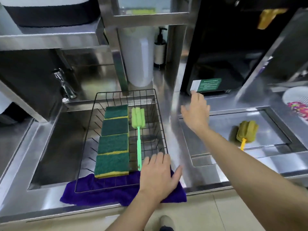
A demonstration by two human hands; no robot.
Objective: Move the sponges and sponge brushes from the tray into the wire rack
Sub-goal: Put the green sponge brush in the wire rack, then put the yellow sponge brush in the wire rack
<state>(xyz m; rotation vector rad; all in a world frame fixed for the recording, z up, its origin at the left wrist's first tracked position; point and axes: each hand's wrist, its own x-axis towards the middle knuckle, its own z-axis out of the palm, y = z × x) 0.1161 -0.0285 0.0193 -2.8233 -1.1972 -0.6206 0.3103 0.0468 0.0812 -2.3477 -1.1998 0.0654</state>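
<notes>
A black wire rack (160, 114) sits over the sink, its near end on a purple cloth (103, 194). Inside it lie several green-and-yellow sponges (113, 142) in a row, with a green sponge brush (138, 130) to their right. My left hand (158, 177) rests flat on the rack's near right corner, holding nothing. My right hand (196, 112) hovers with fingers spread over the counter, between the rack and the steel tray (273, 117). A yellow-handled sponge brush (245, 133) lies in the tray, to the right of that hand.
The sink (55, 155) has a tap (65, 85) at its back left. A soap pump bottle (160, 47) and a black appliance (221, 55) stand behind the counter. A white colander (296, 99) sits at the far right. My shoe shows on the floor below.
</notes>
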